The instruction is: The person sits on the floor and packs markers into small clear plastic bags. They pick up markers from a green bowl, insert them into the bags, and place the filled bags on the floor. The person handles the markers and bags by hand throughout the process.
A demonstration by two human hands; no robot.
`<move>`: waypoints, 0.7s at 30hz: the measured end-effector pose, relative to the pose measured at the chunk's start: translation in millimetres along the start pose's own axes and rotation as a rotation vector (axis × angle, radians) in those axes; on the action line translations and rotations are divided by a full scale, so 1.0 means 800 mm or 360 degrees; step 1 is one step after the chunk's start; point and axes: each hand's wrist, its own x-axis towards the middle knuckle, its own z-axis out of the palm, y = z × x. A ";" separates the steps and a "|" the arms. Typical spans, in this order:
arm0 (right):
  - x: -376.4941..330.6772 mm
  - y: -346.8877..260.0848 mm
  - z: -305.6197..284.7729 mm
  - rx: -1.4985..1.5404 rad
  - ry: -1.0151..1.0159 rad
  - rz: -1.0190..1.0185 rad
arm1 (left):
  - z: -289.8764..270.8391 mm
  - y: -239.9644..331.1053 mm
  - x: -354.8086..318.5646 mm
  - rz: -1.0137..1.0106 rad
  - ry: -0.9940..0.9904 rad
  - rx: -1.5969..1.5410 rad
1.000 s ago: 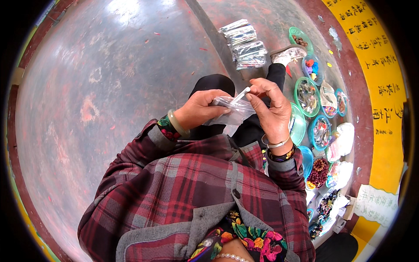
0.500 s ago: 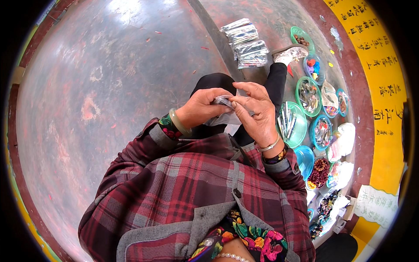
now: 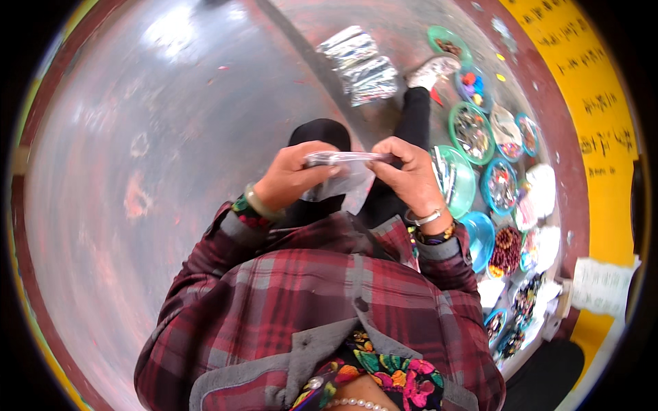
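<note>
Hands: left hand and right hand both pinch clear plastic pouch; keep its top edge level, grip even.

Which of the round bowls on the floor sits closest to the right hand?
The big light-green bowl just beside the right hand; the other bowls lie farther off toward the yellow wall.

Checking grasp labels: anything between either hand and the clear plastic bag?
Nothing visible. The left hand and right hand both hold the clear plastic bag directly, fingers pinching its top edge at either end, above the person's lap.
</note>
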 end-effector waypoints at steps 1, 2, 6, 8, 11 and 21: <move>-0.001 -0.006 -0.001 0.0075 0.0028 0.0051 | 0.000 0.004 0.001 0.0029 -0.0041 0.0027; -0.001 -0.003 0.002 0.0096 0.0107 -0.0130 | 0.001 0.010 0.003 0.0041 -0.0067 0.0076; -0.005 0.012 -0.001 0.0105 0.0180 -0.0292 | 0.001 0.018 0.011 -0.0009 -0.0122 0.0180; -0.008 0.040 -0.014 0.0192 0.0220 -0.0082 | 0.005 0.015 0.015 -0.0025 -0.0094 0.0132; -0.012 0.121 -0.049 0.0317 0.0504 0.0184 | 0.006 0.007 0.017 0.0032 -0.0010 0.0018; -0.011 0.394 -0.207 -0.1142 0.0839 0.0898 | 0.012 0.016 0.014 -0.0095 -0.0032 0.0016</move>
